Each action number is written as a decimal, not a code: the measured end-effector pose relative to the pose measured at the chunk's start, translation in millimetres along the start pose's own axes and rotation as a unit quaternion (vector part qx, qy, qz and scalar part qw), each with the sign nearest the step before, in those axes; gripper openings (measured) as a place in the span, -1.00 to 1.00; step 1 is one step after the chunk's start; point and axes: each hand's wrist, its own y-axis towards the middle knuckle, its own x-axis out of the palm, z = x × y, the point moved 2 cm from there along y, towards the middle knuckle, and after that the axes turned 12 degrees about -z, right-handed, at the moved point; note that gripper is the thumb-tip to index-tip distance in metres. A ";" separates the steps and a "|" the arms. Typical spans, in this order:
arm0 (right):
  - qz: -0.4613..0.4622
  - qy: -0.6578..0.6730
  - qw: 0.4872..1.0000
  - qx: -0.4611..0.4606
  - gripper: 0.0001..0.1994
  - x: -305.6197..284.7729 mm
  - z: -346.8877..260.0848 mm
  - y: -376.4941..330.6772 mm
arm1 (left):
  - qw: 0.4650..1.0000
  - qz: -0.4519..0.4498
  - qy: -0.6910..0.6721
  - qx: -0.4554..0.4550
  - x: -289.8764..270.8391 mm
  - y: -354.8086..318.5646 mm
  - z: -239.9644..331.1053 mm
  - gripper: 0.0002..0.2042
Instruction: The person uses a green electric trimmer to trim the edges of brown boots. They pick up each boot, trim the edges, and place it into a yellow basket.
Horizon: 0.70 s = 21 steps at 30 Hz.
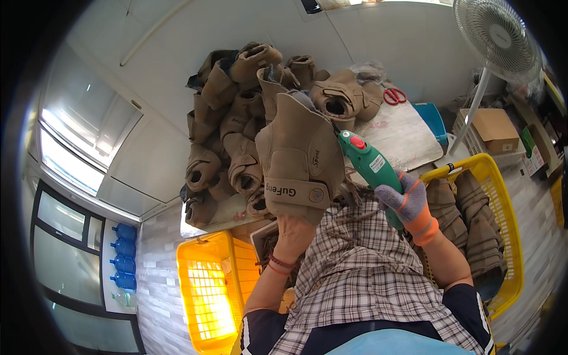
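Note:
My left hand reaches up into the lower opening of a tan boot upper and holds it raised over my lap. Its fingers are hidden inside; only the back of the hand and the wrist show. A strap crosses the upper near my wrist. My right hand, in a purple and orange glove, is closed around a green handheld electric cutter with a red button. The cutter's tip meets the right edge of the upper, near its top. Behind it lies a heap of similar tan uppers on the table.
Red-handled scissors lie at the table's far right. On my right stands a yellow basket of folded tan pieces, on my left another yellow basket. A standing fan, a cardboard box and a blue bin are at right.

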 end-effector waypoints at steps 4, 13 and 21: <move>0.031 -0.004 0.999 -0.019 -0.61 -13.4 0.4 15.0 | 1.000 -0.010 0.019 0.003 -11.8 -9.7 2.1 -0.67; 0.205 -0.407 0.873 0.173 -0.38 -100.4 96.7 85.4 | 0.957 0.205 -0.047 -0.199 -81.3 -9.7 -122.1 -0.66; 0.186 -0.558 0.799 0.123 -0.46 -106.7 170.7 159.9 | 0.921 0.100 -0.015 -0.376 -4.5 7.3 -323.9 -0.54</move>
